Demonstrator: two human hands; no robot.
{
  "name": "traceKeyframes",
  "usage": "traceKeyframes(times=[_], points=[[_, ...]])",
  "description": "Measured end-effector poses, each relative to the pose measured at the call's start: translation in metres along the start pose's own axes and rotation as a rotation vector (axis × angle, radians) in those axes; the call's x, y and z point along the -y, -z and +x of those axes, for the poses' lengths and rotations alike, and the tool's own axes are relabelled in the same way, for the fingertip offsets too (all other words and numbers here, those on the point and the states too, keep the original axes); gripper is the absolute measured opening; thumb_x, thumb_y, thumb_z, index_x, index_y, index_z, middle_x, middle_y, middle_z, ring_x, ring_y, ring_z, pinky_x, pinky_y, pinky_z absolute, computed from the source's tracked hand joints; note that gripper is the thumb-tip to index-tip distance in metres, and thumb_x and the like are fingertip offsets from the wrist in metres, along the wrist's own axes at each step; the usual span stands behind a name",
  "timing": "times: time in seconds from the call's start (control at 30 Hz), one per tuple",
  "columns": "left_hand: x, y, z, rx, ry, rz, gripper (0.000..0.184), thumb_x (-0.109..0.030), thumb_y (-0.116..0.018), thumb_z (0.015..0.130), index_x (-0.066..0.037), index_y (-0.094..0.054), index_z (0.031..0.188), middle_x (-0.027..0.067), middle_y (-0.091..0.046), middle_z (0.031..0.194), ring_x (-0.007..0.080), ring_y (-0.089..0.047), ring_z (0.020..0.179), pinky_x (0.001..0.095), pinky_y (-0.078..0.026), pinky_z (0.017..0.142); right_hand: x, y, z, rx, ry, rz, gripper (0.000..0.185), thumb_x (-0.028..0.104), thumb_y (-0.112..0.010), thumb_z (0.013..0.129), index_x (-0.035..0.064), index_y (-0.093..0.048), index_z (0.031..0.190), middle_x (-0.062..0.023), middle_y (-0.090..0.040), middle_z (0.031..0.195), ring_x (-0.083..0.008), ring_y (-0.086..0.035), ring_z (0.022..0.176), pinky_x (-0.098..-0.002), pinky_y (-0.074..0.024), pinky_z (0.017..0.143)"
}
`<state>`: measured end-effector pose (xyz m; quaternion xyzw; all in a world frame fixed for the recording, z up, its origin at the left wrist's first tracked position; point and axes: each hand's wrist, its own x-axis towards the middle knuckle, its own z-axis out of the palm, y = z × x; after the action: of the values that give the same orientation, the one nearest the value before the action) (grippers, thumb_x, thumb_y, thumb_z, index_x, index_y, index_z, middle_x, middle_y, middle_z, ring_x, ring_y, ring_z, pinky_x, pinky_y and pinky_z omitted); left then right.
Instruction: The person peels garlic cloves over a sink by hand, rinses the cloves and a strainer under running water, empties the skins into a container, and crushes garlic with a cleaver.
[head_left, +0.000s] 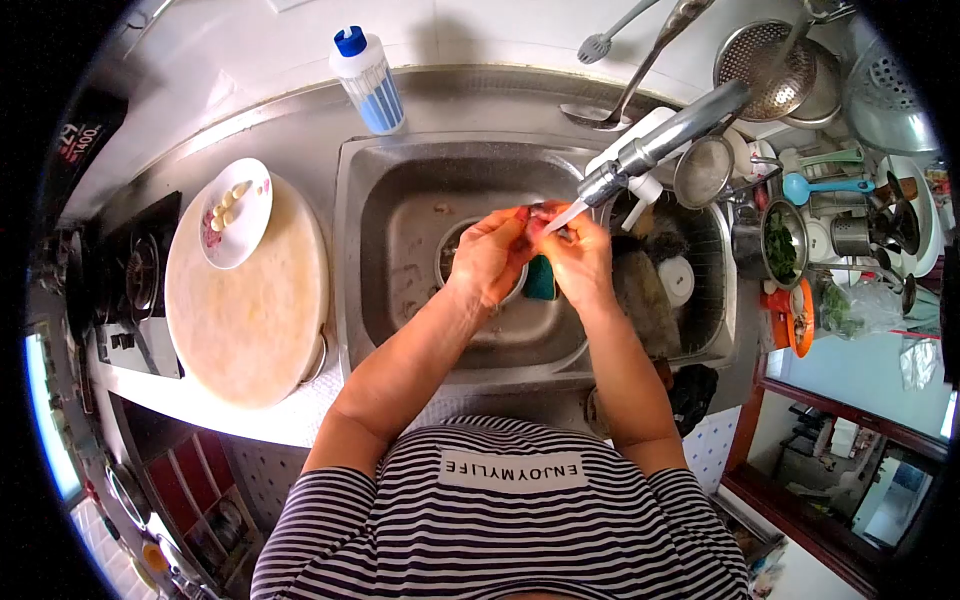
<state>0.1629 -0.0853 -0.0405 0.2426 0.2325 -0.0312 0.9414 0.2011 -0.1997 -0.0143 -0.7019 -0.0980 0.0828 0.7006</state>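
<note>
Both hands are together over the left basin of the steel sink (390, 165), beneath the tap (640, 155), where a white stream of water (566, 214) runs down between them. My left hand (490, 256) has its fingers curled in and pressed together. My right hand (580, 262) meets it with bent fingers. Something small and reddish shows at the fingertips; its kind is hidden by the fingers and the water. Below the hands, a round metal rim (443, 262) is partly covered. A green scouring pad (541, 280) lies beside it in the basin.
On the left, a round chopping board (245, 330) carries a white plate (236, 250) with several garlic cloves (224, 210). A blue-capped bottle (370, 85) stands behind the sink. The right basin has a rack with a white lid (676, 282). Strainers (765, 70) and utensils crowd the right.
</note>
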Motion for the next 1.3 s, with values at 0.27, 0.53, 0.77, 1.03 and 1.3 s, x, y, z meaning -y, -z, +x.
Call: traceKeyframes(times=[0.27,0.53,0.77,1.03,1.3], points=[[-0.004,0.011,-0.026,0.025,0.007,0.031,0.016,-0.007,-0.049,0.093,0.001,-0.06,0.101,0.0113,-0.063,0.099,0.0218,-0.062,0.089,0.0318,-0.053,0.082,-0.013,-0.003,-0.005,-0.008,-0.041,-0.269,0.014,0.013,-0.058,0.088,0.0,-0.061,0.091,-0.0047,-0.063,0.08,-0.0115,-0.058,0.07,-0.026,-0.0462,0.064],[-0.003,0.018,-0.03,0.039,-0.011,-0.068,0.014,-0.01,-0.052,0.092,-0.001,-0.061,0.097,0.0082,-0.064,0.095,0.0181,-0.062,0.088,0.032,-0.054,0.078,-0.004,-0.01,-0.018,0.11,0.002,-0.097,0.015,-0.003,-0.056,0.083,-0.0053,-0.059,0.097,-0.0094,-0.063,0.085,-0.0124,-0.061,0.074,-0.0232,-0.0482,0.064],[-0.01,0.017,-0.029,0.001,0.024,0.047,0.014,-0.008,-0.056,0.09,0.005,-0.06,0.095,0.0123,-0.063,0.093,0.0199,-0.063,0.084,0.0304,-0.057,0.076,0.008,0.005,-0.006,0.33,-0.102,0.027,0.018,-0.006,-0.058,0.079,-0.0066,-0.056,0.097,-0.0101,-0.064,0.085,-0.0134,-0.063,0.077,-0.025,-0.0507,0.068],[-0.018,0.008,-0.036,0.001,0.024,0.167,0.014,-0.008,-0.056,0.09,0.005,-0.06,0.095,0.013,-0.063,0.091,0.02,-0.064,0.081,0.0309,-0.057,0.074,0.011,0.019,0.013,0.49,-0.28,-0.01,0.019,-0.007,-0.062,0.075,-0.0045,-0.056,0.093,-0.0091,-0.064,0.086,-0.0153,-0.064,0.08,-0.0268,-0.0517,0.069],[-0.014,0.017,-0.032,0.006,0.019,0.184,0.013,-0.008,-0.057,0.089,0.005,-0.059,0.093,0.0121,-0.063,0.09,0.0189,-0.064,0.08,0.0295,-0.058,0.072,0.013,0.015,0.015,0.553,-0.256,-0.109,0.018,-0.006,-0.063,0.075,-0.0049,-0.057,0.093,-0.0092,-0.065,0.085,-0.0153,-0.064,0.08,-0.0273,-0.052,0.069]])
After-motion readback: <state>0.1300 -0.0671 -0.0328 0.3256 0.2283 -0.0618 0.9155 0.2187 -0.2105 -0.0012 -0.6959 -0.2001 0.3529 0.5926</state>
